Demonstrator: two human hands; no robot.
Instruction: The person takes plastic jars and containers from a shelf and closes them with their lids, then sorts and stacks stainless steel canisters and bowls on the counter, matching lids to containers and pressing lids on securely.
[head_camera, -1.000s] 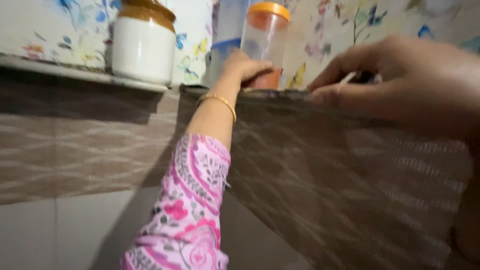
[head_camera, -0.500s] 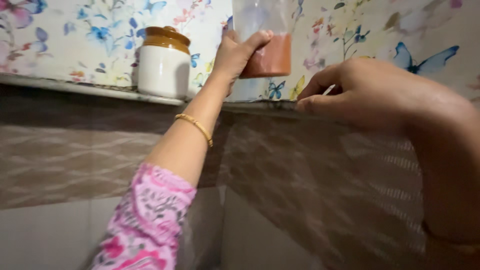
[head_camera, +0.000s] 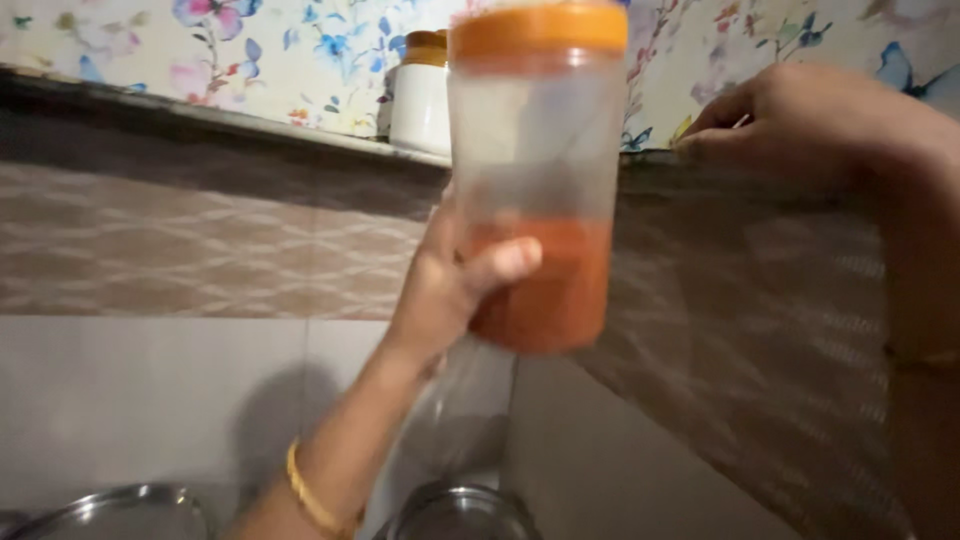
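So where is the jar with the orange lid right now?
The clear jar is in the middle of the head view, held up by the left hand, below and in front of the white pot on the shelf.

Jar (head_camera: 535, 180): clear, cloudy plastic, smooth; lid (head_camera: 538, 27) orange plastic, slightly glossy; red powder inside looks matt. Crock (head_camera: 420, 95): glazed ceramic, glossy white and brown. Shelf (head_camera: 200, 115): smooth stone. Wall tiles (head_camera: 150, 250): glossy, brown patterned. Pots (head_camera: 460, 510): shiny metal. Bangle (head_camera: 305, 495): polished gold metal.

Left hand (head_camera: 440, 290) gripping orange-lidded plastic jar (head_camera: 535, 170), right hand (head_camera: 800, 120) resting on shelf ledge (head_camera: 250, 120)
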